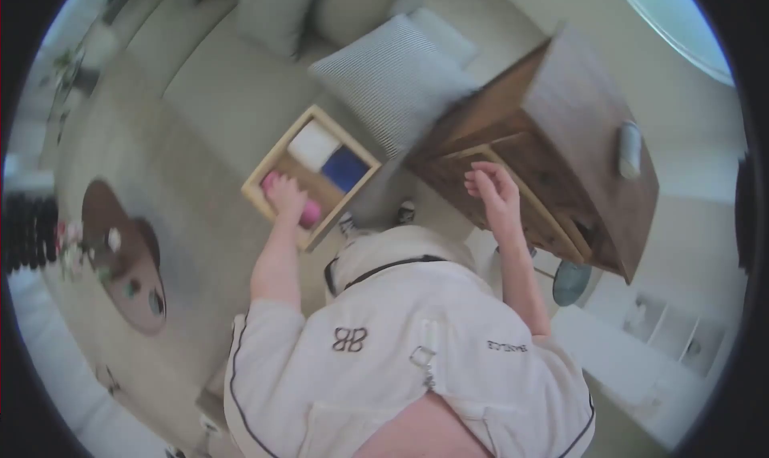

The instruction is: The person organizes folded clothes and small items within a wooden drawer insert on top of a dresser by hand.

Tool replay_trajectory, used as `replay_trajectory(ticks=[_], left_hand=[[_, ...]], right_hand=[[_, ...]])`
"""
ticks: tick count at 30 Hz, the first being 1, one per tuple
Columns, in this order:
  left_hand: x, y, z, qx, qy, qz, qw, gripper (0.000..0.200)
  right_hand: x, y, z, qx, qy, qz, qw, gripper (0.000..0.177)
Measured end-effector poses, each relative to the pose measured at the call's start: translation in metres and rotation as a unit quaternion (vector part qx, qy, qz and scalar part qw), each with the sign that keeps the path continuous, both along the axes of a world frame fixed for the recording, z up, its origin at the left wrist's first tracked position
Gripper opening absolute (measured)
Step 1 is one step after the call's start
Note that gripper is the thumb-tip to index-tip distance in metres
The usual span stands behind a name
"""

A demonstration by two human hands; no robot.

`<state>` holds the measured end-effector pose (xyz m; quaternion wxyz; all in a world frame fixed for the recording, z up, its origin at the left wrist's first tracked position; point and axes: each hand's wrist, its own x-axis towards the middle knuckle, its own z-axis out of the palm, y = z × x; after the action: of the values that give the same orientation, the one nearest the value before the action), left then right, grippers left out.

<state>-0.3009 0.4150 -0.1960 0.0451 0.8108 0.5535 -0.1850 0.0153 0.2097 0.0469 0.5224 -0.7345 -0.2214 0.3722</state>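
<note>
My left hand (286, 194) is wrapped round the middle of a pink dumbbell (311, 213), whose rounded ends show on both sides of the fist. It lies in the near left part of a light wooden drawer box (275, 152). Inside the same box are a folded white cloth (313, 145) and a folded dark blue cloth (345, 169). Loosely curled and holding nothing, my right hand (495, 192) hovers in front of a brown wooden chest of drawers (577, 106), its fingers a little apart.
A grey sofa (232, 82) with a striped cushion (396, 74) stands beyond the box. On the chest's top is a grey cylindrical object (630, 150). A low brown table (120, 258) stands at the left, a round dark stool (571, 283) at the right.
</note>
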Motion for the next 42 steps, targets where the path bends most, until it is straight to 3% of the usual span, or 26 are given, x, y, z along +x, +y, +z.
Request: replay_trajectory(ticks=[2, 3, 5, 6, 9, 11, 14, 15, 18, 19, 20, 21, 23, 24, 26, 27, 30, 33, 35, 36, 38, 39, 41, 42], left_hand=[[0.002, 0.001, 0.002, 0.050, -0.090, 0.050, 0.993, 0.034], [0.006, 0.001, 0.003, 0.064, -0.118, 0.054, 0.989, 0.034], [0.015, -0.002, 0.011, 0.084, -0.189, 0.131, 0.970, 0.034], [0.020, -0.004, 0.015, 0.090, -0.207, 0.147, 0.963, 0.033], [0.046, -0.004, 0.028, 0.107, -0.331, 0.186, 0.919, 0.030], [0.068, -0.007, 0.041, 0.102, -0.422, 0.177, 0.883, 0.027], [0.109, -0.008, 0.071, 0.126, -0.483, 0.120, 0.858, 0.026], [0.122, -0.012, 0.089, 0.136, -0.492, 0.109, 0.853, 0.026], [0.171, -0.032, 0.164, 0.080, -0.594, 0.089, 0.795, 0.024], [0.189, -0.039, 0.186, 0.019, -0.643, 0.073, 0.762, 0.026], [0.203, -0.047, 0.209, -0.040, -0.684, 0.056, 0.726, 0.027], [0.213, -0.055, 0.229, -0.060, -0.702, 0.052, 0.708, 0.028], [0.234, -0.070, 0.264, -0.240, -0.754, 0.001, 0.612, 0.038], [0.244, -0.076, 0.277, -0.272, -0.765, -0.010, 0.583, 0.041], [0.261, -0.087, 0.289, -0.347, -0.828, -0.018, 0.440, 0.043], [0.263, -0.090, 0.295, -0.358, -0.842, -0.023, 0.402, 0.044], [0.253, -0.093, 0.308, -0.346, -0.860, 0.065, 0.368, 0.035], [0.237, -0.087, 0.308, -0.353, -0.865, 0.092, 0.344, 0.046], [0.228, -0.088, 0.308, -0.357, -0.870, 0.154, 0.304, 0.058], [0.238, -0.094, 0.311, -0.358, -0.871, 0.167, 0.293, 0.061], [0.283, -0.119, 0.321, -0.341, -0.940, -0.021, 0.013, 0.066], [0.286, -0.126, 0.318, -0.332, -0.939, -0.064, -0.059, 0.071], [0.259, -0.118, 0.303, -0.297, -0.935, 0.025, 0.192, 0.056], [0.250, -0.106, 0.296, -0.282, -0.924, 0.039, 0.253, 0.054]], right_hand=[[0.017, -0.003, 0.039, 0.125, -0.308, -0.013, 0.943, 0.011], [0.031, -0.009, 0.055, 0.150, -0.387, -0.024, 0.909, 0.010], [0.070, -0.027, 0.079, 0.171, -0.601, -0.121, 0.771, 0.010], [0.091, -0.038, 0.086, 0.173, -0.648, -0.148, 0.727, 0.010], [0.165, -0.076, 0.090, -0.013, -0.660, -0.290, 0.693, 0.022], [0.216, -0.099, 0.073, -0.165, -0.610, -0.262, 0.729, 0.037], [0.264, -0.112, 0.048, -0.229, -0.542, -0.250, 0.769, 0.050], [0.262, -0.110, 0.050, -0.231, -0.529, -0.246, 0.778, 0.053], [0.216, -0.085, 0.083, -0.062, -0.390, -0.295, 0.870, 0.048], [0.205, -0.072, 0.086, 0.081, -0.274, -0.230, 0.930, 0.048], [0.189, -0.062, 0.087, 0.215, -0.141, -0.151, 0.954, 0.048], [0.169, -0.047, 0.085, 0.281, -0.064, -0.100, 0.952, 0.049], [0.118, -0.013, 0.082, 0.321, 0.042, -0.022, 0.946, 0.063], [0.095, 0.002, 0.080, 0.332, 0.070, 0.010, 0.941, 0.067], [0.056, 0.025, 0.070, 0.318, -0.048, 0.027, 0.947, 0.046], [0.042, 0.033, 0.068, 0.318, -0.077, 0.035, 0.944, 0.040], [0.024, 0.038, 0.074, 0.318, -0.256, 0.192, 0.892, 0.057], [0.030, 0.033, 0.103, 0.259, -0.305, 0.270, 0.876, 0.051], [0.037, 0.032, 0.108, 0.358, -0.390, 0.066, 0.846, 0.055], [0.037, 0.035, 0.109, 0.381, -0.409, 0.013, 0.829, 0.058], [0.024, 0.045, 0.108, 0.382, -0.396, 0.069, 0.832, 0.060], [0.017, 0.046, 0.105, 0.378, -0.392, 0.083, 0.835, 0.061], [0.004, 0.055, 0.102, 0.339, -0.351, 0.215, 0.846, 0.060], [0.003, 0.061, 0.102, 0.334, -0.343, 0.246, 0.843, 0.061]])
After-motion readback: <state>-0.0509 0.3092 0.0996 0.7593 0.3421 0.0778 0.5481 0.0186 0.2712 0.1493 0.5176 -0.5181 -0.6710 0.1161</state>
